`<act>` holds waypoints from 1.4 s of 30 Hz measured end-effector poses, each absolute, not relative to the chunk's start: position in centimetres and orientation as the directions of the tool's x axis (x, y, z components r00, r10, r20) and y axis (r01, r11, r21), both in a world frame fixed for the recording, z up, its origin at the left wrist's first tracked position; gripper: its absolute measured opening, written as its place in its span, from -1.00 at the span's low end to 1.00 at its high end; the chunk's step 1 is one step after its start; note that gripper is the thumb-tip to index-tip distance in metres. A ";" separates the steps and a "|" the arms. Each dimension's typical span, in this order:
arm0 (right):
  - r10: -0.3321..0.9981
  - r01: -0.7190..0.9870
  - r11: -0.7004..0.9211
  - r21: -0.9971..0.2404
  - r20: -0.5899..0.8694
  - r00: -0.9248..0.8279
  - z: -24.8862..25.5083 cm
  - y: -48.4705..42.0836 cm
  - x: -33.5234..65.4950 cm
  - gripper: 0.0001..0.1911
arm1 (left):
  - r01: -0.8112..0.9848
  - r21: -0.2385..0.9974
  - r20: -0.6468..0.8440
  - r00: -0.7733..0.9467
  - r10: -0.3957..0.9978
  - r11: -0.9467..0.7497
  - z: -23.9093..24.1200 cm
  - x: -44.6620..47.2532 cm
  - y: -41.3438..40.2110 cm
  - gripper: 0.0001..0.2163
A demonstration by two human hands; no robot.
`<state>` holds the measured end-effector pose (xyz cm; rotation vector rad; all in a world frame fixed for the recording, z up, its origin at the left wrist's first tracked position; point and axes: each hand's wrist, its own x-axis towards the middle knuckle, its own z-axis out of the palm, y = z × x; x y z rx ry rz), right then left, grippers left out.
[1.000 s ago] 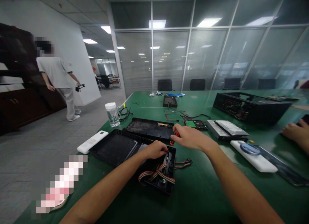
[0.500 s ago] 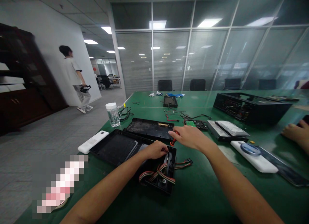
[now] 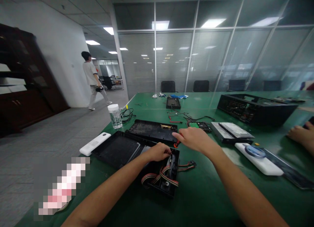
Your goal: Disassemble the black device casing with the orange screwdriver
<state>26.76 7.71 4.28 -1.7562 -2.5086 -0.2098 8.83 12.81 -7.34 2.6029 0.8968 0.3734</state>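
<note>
An open black device case (image 3: 117, 150) lies on the green table (image 3: 201, 194) in front of me, with striped ribbon cables (image 3: 159, 176) spilling from its near right corner. My left hand (image 3: 159, 152) is closed in a pinch at the case's right edge; what it pinches is too small to name. My right hand (image 3: 193, 138) is closed on a red-handled screwdriver (image 3: 177, 143), whose tip points down toward the spot by my left fingers.
A second black cover (image 3: 152, 129) lies behind the case. Around it are a white power bank (image 3: 94, 143), a plastic bottle (image 3: 114, 116), a green circuit board (image 3: 196, 125), a drive (image 3: 230, 130), a large open chassis (image 3: 255, 107), another person's hand (image 3: 300, 135) and a person (image 3: 93, 78) walking away.
The person in the background has walked right and farther off toward the corridor. My right hand has shifted slightly left with the screwdriver. My left hand has stayed put.
</note>
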 end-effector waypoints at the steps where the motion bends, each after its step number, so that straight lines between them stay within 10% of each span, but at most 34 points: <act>1: 0.928 0.938 0.343 0.058 0.134 -0.347 4.3 7.6 26.7 -0.49 | 0.538 0.417 0.129 0.762 0.634 -0.732 -7.3 8.8 12.8 -0.81; 21: 0.884 0.881 0.465 -0.082 0.086 -0.459 4.6 7.6 27.4 -0.52 | 0.532 0.446 0.107 0.767 0.633 -0.719 -7.7 8.5 13.3 -0.84; 25: 0.847 0.794 0.531 -0.296 0.146 -0.511 4.8 8.3 29.8 -0.57 | 0.489 0.415 0.147 0.796 0.587 -0.767 -8.2 8.5 13.5 -0.84; 30: 0.919 0.370 0.372 -0.851 0.282 -0.275 2.3 8.5 34.7 -0.60 | 0.469 0.388 0.191 0.801 0.567 -0.793 -7.0 8.0 13.9 -0.85; 35: 0.957 -0.147 0.275 -0.950 0.285 -0.051 -3.6 5.6 35.1 -0.69 | 0.635 0.387 0.037 0.714 0.699 -0.669 -4.8 4.6 16.2 -0.87; 42: 0.885 0.388 0.446 -0.807 0.332 -0.328 -7.2 -1.6 28.2 -0.88 | 0.762 0.287 -0.215 0.641 0.737 -0.580 -5.1 2.3 17.4 -0.83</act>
